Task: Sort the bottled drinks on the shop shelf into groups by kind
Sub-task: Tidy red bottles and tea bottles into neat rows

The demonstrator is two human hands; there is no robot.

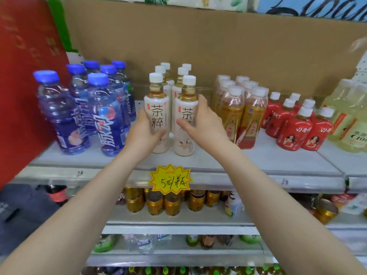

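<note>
Two white-labelled tea bottles stand at the front of the grey shelf (pixel 278 159), with several of the same kind in two rows behind them. My left hand (pixel 142 133) grips the front left tea bottle (pixel 156 108) from its left side. My right hand (pixel 202 124) grips the front right tea bottle (pixel 185 100), thumb across the label, fingers behind it. Blue-capped purple drink bottles (pixel 107 116) are grouped at the left. Amber tea bottles (pixel 236 110) with red-gold labels stand at the right, then small red bottles (pixel 297 128) and pale yellow bottles (pixel 345 120).
A cardboard sheet (pixel 218 46) backs the shelf and a red panel (pixel 23 76) closes its left end. A yellow starburst price tag (pixel 170 179) hangs on the shelf edge. Lower shelves hold gold cans (pixel 164 203) and further bottles.
</note>
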